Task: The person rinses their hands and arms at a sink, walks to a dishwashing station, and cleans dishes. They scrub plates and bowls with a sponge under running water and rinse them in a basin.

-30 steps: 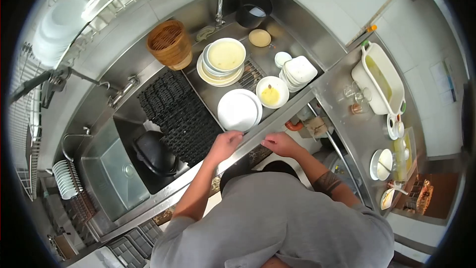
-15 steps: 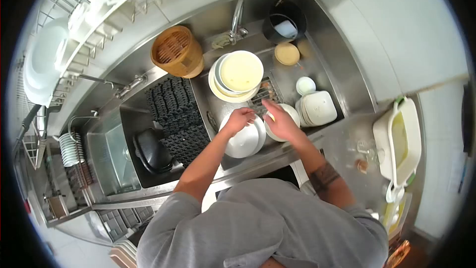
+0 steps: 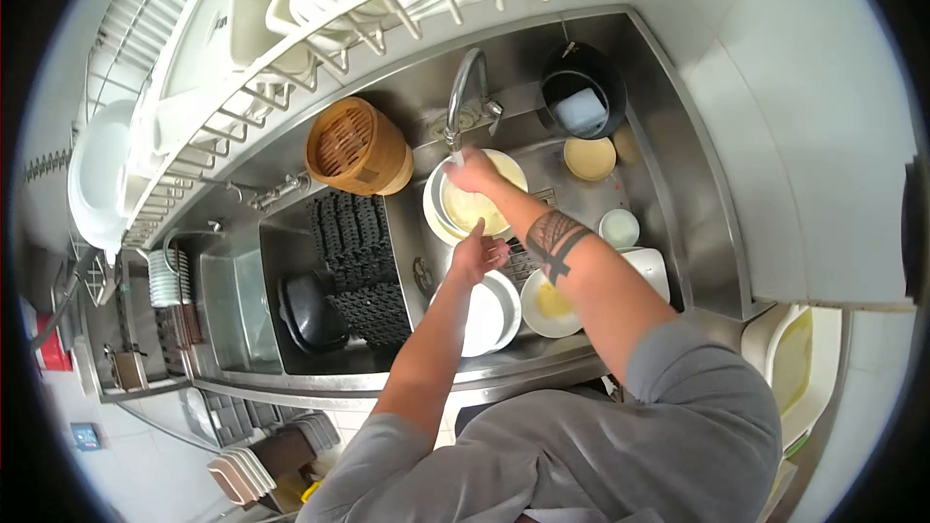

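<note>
My right hand [image 3: 472, 172] is just below the curved faucet [image 3: 468, 82], over a stack of white bowls and plates whose top bowl [image 3: 511, 172] has pale yellow inside. Blur smears its fingers, so I cannot tell whether it holds anything. Closer to me, my left hand [image 3: 479, 256] is held with fingers apart near the stack's front edge, nothing in it. Beneath its wrist sit nested white bowls [image 3: 506, 324]. Beside them a white bowl [image 3: 544, 318] has a yellow patch inside, and my right forearm partly covers it.
A bamboo steamer [image 3: 395, 160] stands on the sink's back left, beside black mats [image 3: 363, 252]. A black bucket [image 3: 612, 87] occupies the back right corner. Square white dishes [image 3: 649, 271] and a small cup [image 3: 619, 228] lie right. A wire dish rack [image 3: 387, 15] overhangs the back.
Both hands have moved away from over the front bowls. My right hand has reached farther back under the faucet; my left is now at the stack's near edge. The camera view has shifted.
</note>
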Available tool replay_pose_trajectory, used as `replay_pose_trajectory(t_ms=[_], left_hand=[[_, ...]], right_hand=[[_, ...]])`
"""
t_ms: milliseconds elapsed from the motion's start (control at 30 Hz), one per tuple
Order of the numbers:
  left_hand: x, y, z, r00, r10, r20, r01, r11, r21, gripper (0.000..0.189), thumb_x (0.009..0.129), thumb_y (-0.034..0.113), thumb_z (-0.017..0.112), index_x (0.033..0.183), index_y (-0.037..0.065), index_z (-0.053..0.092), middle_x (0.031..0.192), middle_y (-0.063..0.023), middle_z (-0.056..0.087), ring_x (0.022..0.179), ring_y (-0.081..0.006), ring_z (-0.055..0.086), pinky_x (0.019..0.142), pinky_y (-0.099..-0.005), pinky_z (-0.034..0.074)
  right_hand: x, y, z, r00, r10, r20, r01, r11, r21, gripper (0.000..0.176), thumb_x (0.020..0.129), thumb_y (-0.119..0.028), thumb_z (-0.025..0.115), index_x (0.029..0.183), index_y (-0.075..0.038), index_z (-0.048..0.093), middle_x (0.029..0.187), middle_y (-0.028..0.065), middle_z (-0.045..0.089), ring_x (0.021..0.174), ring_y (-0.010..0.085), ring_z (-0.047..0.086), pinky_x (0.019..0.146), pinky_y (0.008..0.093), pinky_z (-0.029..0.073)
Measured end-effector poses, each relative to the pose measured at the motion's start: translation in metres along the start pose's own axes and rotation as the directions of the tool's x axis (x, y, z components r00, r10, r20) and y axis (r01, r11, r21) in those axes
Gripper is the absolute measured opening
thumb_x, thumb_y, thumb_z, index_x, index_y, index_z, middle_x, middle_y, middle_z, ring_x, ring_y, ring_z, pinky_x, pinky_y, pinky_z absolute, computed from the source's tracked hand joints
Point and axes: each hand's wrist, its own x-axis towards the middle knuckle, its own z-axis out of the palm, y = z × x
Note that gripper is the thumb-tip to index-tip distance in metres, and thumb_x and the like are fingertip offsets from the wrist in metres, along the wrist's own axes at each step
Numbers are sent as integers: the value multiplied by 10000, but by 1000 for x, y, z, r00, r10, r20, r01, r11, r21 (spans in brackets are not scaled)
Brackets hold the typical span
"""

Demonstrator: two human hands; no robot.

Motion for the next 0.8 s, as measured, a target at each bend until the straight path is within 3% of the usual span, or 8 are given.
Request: replay_pose_trajectory(t_ms=[67, 133, 200, 300, 367, 500, 667, 800], left_hand=[[43, -7, -21, 987, -39, 153, 37, 999, 11, 450, 1056, 397, 485, 1253, -7, 505, 1063, -179, 676, 861, -272, 699, 717, -388, 594], [39, 5, -19, 997, 10, 76, -12, 999, 31, 294, 981, 139, 457, 1226, -10, 525, 1011, -212, 706, 820, -318, 736, 660, -416, 607], [35, 14, -14, 989, 1, -146, 16, 993, 116, 343, 914, 74, 486, 1229, -54, 537, 973, -237, 714, 753, -342, 745, 583, -445, 615], [-1, 37, -10, 854, 303, -424, -201, 942, 269, 320, 844, 69, 564, 1094, -123, 621, 942, -271, 718, 666, -353, 742, 511, -463, 607], [-24, 70, -5, 741, 461, -489, -187, 840, 509, 328, 814, 113, 637, 1046, -117, 662, 951, -284, 718, 699, -351, 747, 568, -446, 613], [-1, 122, -17, 569, 764, -305, -72, 416, 907, 263, 827, 184, 634, 1016, 12, 698, 1140, -241, 697, 1105, -384, 670, 982, -451, 527], [20, 176, 48, 648, 720, 248, -158, -191, 969, 360, 915, 284, 540, 1131, 50, 708, 1140, -234, 688, 1055, -396, 667, 966, -451, 523], [19, 174, 77, 608, 757, 241, -236, -118, 965, 437, 932, 361, 498, 1174, 63, 705, 1141, -223, 703, 1028, -411, 679, 963, -454, 524]], right_hand=[[-4, -16, 7, 988, 149, 40, -151, 879, 453, 411, 941, -265, 671, 1232, 14, 592, 1269, 199, 648, 1177, 328, 638, 1017, 462, 511], [2, -17, 18, 962, -68, 265, -250, 180, 951, 371, 932, -278, 693, 1178, -11, 615, 1113, 149, 716, 946, 265, 718, 811, 378, 585], [-7, -17, 10, 971, -32, 237, -218, 296, 930, 312, 934, -257, 684, 1119, -10, 644, 1063, 148, 724, 924, 237, 717, 789, 347, 575], [-31, -3, -28, 988, -150, 30, 112, 841, 529, 195, 932, -210, 673, 930, -19, 713, 944, 121, 742, 853, 187, 712, 748, 319, 548], [-49, 20, -63, 873, -309, -378, 430, 853, 295, 159, 912, -123, 651, 1020, -47, 739, 893, 136, 739, 870, 225, 709, 832, 368, 549], [-26, 63, -159, 693, -254, -675, 280, 957, -73, 251, 888, -35, 546, 1045, -72, 738, 1079, 154, 733, 1057, 331, 686, 929, 407, 529], [59, 181, -178, 1000, -2, 29, 20, 765, -644, 502, 891, -151, 499, 1382, -80, 578, 1370, 232, 590, 1320, 405, 522, 1124, 493, 399], [47, 177, -163, 1000, -2, -16, -10, 676, -737, 479, 912, -211, 524, 1365, -65, 578, 1350, 269, 590, 1303, 438, 532, 1093, 503, 437]])
